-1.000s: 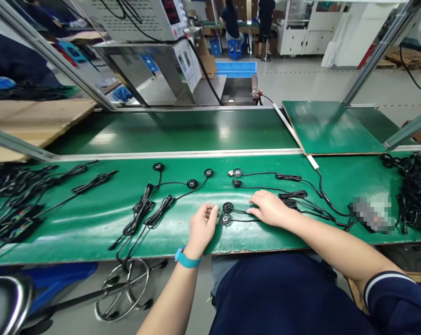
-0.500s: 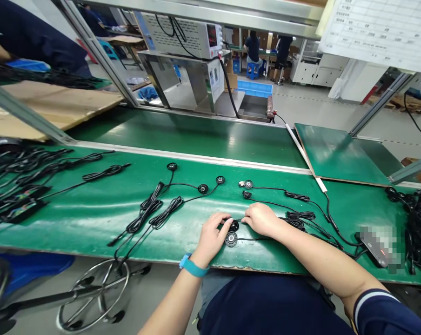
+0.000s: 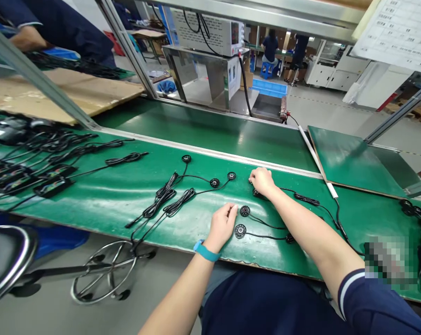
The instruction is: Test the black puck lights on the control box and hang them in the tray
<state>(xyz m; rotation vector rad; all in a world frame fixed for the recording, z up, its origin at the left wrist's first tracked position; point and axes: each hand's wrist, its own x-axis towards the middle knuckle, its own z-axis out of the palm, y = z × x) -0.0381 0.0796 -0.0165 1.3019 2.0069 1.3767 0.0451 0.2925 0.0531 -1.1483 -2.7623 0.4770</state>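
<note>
locate the right hand [image 3: 262, 181] at the far group, close above a black end piece [image 3: 255, 192]; cannot tell whether gripping or merely touching. find the left hand [image 3: 224, 225] curled narrow, with nothing visible inside, just beside the upper disc [image 3: 244, 211]; cannot tell whether fully closed. judge the step as fingertip handling of cabled end pieces. for the next move, confirm a secure pinch and avoid snagging cables. see the lower disc [image 3: 240, 231] flat on the tabletop [image 3: 192, 232]; farther left, coiled cables [image 3: 179, 203].
</note>
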